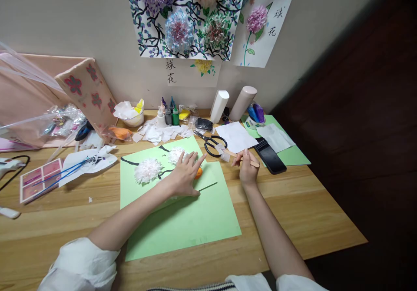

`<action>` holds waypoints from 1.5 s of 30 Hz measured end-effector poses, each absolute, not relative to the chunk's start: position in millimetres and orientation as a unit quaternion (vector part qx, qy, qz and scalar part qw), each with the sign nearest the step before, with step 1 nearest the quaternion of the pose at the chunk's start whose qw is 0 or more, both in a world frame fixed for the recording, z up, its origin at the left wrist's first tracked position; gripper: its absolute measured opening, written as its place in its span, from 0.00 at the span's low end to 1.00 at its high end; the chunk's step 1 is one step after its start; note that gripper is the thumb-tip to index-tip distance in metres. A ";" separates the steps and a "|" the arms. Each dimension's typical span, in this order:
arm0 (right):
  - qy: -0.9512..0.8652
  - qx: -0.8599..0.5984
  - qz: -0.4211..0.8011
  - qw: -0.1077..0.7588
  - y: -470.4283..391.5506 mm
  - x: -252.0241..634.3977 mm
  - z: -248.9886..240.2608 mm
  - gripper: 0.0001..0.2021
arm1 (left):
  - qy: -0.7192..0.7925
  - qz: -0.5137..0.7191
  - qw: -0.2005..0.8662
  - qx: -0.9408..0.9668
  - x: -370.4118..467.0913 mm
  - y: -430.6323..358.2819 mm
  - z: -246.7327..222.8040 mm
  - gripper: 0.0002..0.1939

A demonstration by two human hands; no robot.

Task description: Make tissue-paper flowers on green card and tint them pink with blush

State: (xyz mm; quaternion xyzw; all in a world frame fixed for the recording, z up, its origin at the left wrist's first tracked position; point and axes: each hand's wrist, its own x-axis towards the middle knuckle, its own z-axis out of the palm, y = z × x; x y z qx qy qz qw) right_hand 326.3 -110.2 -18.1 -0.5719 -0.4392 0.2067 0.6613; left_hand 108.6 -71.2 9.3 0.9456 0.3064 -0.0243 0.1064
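Observation:
A light green paper sheet [182, 221] lies on the wooden table [309, 213]. Two white tissue flowers sit on it, one at the left [147, 170] and one further back [176, 154], joined by black stems. My left hand [185, 173] rests flat on the sheet beside the flowers, fingers apart, covering part of a small orange object [198, 172]. My right hand [247, 167] pinches a thin wooden stick [239, 157] whose far end carries a bit of white tissue, just right of the sheet.
Black scissors [211, 143], a white paper square [236, 137] and a black phone [269, 155] lie behind my right hand. Small paint bottles [169, 114], tissue scraps [163, 132], two white rolls [231, 104] and a plastic bag [29, 126] crowd the back and left. Flower pictures hang on the wall.

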 end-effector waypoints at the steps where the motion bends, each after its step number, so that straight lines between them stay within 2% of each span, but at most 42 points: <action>1: -0.442 -0.564 0.216 0.663 -111.7 324.4 -17.6 0.22 | 0.304 -0.030 0.107 0.946 107.7 -70.4 10.8 0.61; 6: -0.462 -0.534 0.290 0.646 -117.9 311.7 -14.8 0.23 | 0.319 -0.074 0.114 0.938 99.5 -63.9 17.2 0.62; 14: -0.530 -0.515 0.388 0.551 -118.9 284.2 -22.5 0.22 | 0.336 -0.126 0.135 0.924 87.2 -52.8 20.5 0.62; 25: -0.558 -0.528 0.398 0.500 -112.3 269.4 -35.7 0.21 | 0.324 -0.123 0.137 0.928 83.0 -47.9 18.2 0.62; 34: -0.541 -0.550 0.377 0.512 -108.9 256.6 -42.1 0.20 | 0.320 -0.097 0.139 0.932 77.7 -45.0 18.2 0.56; 42: -0.596 -0.550 0.291 0.508 -122.2 263.6 -40.8 0.22 | 0.319 -0.096 0.145 0.932 79.0 -48.7 24.2 0.60; 45: -0.592 -0.550 0.299 0.507 -121.9 264.9 -40.9 0.23 | 0.317 -0.102 0.145 0.932 77.1 -47.3 23.3 0.60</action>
